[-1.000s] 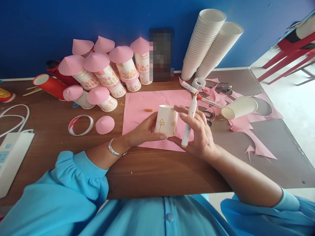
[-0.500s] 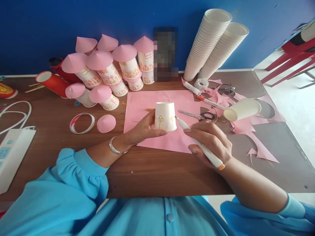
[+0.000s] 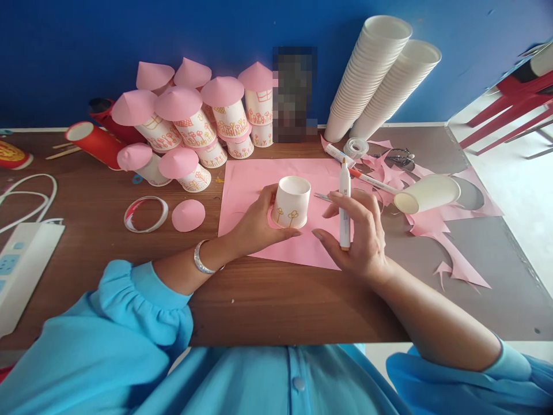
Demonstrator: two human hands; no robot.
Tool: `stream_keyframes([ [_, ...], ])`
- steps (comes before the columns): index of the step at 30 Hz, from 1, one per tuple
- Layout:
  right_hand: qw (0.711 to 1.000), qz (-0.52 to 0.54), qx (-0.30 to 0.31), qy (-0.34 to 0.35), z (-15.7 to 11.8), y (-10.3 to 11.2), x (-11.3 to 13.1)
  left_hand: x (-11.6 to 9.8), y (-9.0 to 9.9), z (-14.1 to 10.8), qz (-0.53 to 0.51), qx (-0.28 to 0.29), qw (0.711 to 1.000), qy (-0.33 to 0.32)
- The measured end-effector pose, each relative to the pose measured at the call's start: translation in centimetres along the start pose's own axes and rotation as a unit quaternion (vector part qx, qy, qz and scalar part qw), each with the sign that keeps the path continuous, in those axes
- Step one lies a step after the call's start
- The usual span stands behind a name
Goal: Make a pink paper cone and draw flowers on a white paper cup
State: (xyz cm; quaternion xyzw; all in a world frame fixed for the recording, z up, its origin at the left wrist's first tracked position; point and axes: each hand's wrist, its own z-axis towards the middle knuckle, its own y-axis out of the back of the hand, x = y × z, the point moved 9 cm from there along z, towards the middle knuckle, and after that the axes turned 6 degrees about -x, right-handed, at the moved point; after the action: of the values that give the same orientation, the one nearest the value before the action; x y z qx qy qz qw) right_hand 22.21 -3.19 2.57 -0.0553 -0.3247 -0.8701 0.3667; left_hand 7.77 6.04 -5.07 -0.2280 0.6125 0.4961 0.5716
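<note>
- A brown table (image 3: pixel 259 305) runs beneath and around both hands
- A pink paper sheet (image 3: pixel 298 251) lies flat under the hands
- Tall stacks of white cups (image 3: pixel 368 72) lean against the wall, beyond the right hand
- Drawn-on cups topped with pink cones (image 3: pixel 223 112) stand grouped beyond the left hand, off to its left
- The right hand (image 3: pixel 366 233) is half open, its thumb apart from the fingers, loosely holding a marker
- The left hand (image 3: pixel 258 223) curls partway closed around one side of a paper cup, thumb along its lower edge
- That paper cup (image 3: pixel 292 199), narrow end up and bearing yellow-brown flower outlines, sits between the hands, in the left one's hold
- The white marker (image 3: pixel 344 207) stands nearly upright in the right hand, brownish tip upward, apart from the cup
</note>
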Motion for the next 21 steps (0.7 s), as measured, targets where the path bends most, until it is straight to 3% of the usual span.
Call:
stream_keyframes([
  [8, 0.999, -0.003, 0.019, -0.034, -0.3, -0.9, -1.2, -0.4, -0.5, 0.3, 0.127, 0.004, 0.992, -0.016],
  [21, 0.998, 0.009, 0.013, -0.058, -0.6, -1.4, -2.6, 0.6, -0.9, 0.0, 0.127, 0.056, 0.989, -0.041],
])
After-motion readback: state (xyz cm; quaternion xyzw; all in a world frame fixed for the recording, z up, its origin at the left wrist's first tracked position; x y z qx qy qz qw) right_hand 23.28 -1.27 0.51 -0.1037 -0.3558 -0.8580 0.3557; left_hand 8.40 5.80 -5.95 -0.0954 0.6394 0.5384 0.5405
